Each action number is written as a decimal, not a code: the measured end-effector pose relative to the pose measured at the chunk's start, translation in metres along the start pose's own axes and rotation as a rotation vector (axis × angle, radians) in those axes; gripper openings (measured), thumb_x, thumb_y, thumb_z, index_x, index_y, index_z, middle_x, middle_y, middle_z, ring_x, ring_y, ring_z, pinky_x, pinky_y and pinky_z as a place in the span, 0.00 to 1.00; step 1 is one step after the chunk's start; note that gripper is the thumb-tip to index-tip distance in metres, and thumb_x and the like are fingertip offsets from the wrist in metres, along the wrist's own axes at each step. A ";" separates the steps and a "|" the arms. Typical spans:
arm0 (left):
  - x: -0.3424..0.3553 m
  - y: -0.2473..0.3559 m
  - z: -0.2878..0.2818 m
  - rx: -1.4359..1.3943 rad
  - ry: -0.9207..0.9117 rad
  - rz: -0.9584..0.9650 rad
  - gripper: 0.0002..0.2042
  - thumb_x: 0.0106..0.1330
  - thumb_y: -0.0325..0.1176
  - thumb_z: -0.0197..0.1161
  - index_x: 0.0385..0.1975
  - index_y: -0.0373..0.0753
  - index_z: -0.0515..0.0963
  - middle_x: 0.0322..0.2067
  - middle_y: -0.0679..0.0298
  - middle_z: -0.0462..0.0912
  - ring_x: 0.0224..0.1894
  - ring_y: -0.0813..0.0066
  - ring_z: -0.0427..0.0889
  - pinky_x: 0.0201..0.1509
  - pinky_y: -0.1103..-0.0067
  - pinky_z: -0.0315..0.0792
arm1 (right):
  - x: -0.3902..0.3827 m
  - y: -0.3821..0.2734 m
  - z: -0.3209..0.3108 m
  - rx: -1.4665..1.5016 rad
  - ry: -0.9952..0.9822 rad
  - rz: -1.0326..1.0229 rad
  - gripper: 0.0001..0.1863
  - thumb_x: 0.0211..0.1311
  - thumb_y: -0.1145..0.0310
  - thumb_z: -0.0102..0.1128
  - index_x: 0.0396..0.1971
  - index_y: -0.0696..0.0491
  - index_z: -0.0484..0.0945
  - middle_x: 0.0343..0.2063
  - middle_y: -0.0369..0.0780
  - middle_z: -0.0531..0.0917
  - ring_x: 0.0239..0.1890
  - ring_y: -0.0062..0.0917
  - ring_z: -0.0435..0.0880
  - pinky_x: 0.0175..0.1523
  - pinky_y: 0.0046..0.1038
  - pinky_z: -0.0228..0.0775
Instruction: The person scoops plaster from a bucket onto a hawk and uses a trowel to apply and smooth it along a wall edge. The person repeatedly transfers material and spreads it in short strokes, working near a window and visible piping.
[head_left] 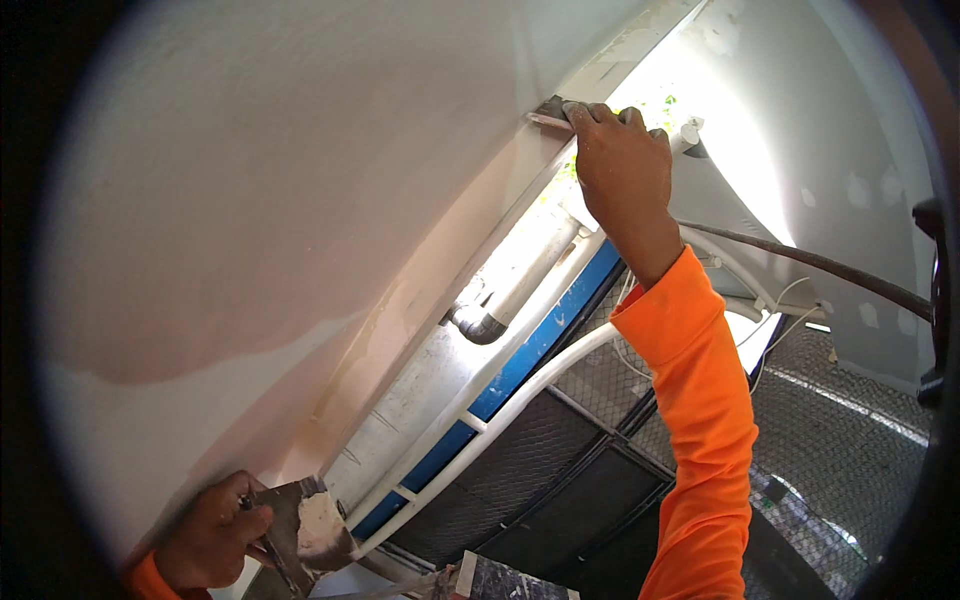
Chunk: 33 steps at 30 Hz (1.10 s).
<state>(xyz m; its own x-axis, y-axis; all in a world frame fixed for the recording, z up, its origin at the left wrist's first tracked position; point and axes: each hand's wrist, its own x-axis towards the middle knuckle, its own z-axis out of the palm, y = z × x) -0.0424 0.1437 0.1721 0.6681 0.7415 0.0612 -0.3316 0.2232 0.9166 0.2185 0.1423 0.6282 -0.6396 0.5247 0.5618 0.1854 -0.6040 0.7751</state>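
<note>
Right grip clasps a flat tool against the edge of the pink-patched wall; left grip, lower, holds a metal plate bearing plaster. Past that edge, open space shows pipes, blue beam, black mesh, grey panelling.

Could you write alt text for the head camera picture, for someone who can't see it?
A person's right hand holds a flat tool at the edge of a pale wall, while the left hand grips a dark plate carrying pale paste. Both arms wear orange sleeves; beyond the edge are white pipes and dark mesh.
</note>
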 end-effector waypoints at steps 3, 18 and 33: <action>0.001 -0.002 -0.001 -0.026 -0.008 0.010 0.23 0.73 0.41 0.67 0.51 0.26 0.68 0.37 0.49 0.86 0.35 0.62 0.91 0.42 0.64 0.92 | 0.001 -0.009 -0.012 0.013 -0.084 0.012 0.19 0.68 0.74 0.60 0.57 0.44 0.85 0.47 0.33 0.89 0.51 0.35 0.88 0.50 0.43 0.81; -0.002 -0.004 -0.004 -0.043 -0.009 0.017 0.19 0.74 0.39 0.66 0.48 0.28 0.70 0.35 0.50 0.85 0.33 0.60 0.90 0.43 0.62 0.91 | 0.019 0.066 0.020 0.368 0.025 0.438 0.19 0.77 0.69 0.56 0.62 0.43 0.85 0.52 0.39 0.90 0.54 0.43 0.89 0.57 0.47 0.82; 0.005 -0.018 -0.012 -0.085 -0.028 0.003 0.20 0.75 0.39 0.66 0.52 0.28 0.68 0.39 0.48 0.87 0.36 0.57 0.91 0.45 0.60 0.91 | 0.039 0.124 0.148 0.179 0.254 0.234 0.33 0.73 0.73 0.60 0.69 0.17 0.78 0.71 0.30 0.79 0.73 0.44 0.74 0.77 0.61 0.60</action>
<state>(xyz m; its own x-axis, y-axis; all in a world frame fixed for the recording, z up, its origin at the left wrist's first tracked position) -0.0416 0.1509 0.1509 0.6850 0.7245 0.0764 -0.3888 0.2748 0.8794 0.3263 0.1769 0.7887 -0.7247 0.2063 0.6575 0.4610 -0.5641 0.6850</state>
